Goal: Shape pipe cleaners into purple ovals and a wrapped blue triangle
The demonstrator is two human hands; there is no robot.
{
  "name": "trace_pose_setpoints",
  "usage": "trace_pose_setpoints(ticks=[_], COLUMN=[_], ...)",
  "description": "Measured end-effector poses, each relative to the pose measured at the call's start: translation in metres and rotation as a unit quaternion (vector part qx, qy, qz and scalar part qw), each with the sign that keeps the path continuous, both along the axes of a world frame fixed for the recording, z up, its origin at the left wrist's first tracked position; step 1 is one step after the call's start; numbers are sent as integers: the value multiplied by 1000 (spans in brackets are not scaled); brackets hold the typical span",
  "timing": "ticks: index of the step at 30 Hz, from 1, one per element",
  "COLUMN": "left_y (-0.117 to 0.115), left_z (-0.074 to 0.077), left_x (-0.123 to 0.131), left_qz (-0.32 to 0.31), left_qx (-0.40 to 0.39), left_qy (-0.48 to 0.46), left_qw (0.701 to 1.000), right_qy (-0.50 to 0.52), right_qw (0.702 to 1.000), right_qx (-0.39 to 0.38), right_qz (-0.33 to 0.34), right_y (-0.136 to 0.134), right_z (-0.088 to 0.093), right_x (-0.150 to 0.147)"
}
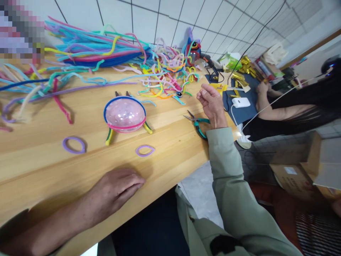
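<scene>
My left hand (117, 190) lies flat on the wooden table (176, 149) near its front edge, fingers stretched out and holding nothing. A small purple pipe-cleaner loop (145, 150) lies just beyond it. My right hand (211, 103) hovers above the table's right side, its fingers loosely curled with nothing visible in them. Green-handled pliers (197, 123) lie right beside its wrist. A pink translucent dome (125, 115) ringed in blue and pink pipe cleaner sits mid-table, with yellow-green legs sticking out.
Another purple loop (74, 144) lies to the left. A big heap of coloured pipe cleaners (106, 53) covers the far side. Another person (293, 106) works at the right end by gold foil pieces (243, 71) and a white device (240, 102). A cardboard box (306, 170) stands on the floor.
</scene>
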State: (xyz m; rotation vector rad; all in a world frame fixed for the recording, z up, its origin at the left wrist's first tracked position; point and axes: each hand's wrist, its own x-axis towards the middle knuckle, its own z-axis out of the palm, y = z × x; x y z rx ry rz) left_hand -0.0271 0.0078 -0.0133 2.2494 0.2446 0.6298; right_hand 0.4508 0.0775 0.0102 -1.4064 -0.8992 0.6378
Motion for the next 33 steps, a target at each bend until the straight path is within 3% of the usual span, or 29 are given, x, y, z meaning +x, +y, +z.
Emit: trace_pose_setpoints(ticks=[33], left_y=[1], left_z=[0], left_x=[0], left_qz=[-1], left_qx=[-17], left_qy=[2], left_qw=[1000], right_qy=[33], right_qw=[999], right_qx=[-28], right_qz=[-3], right_y=[0], right_z=[-6], right_x=[11])
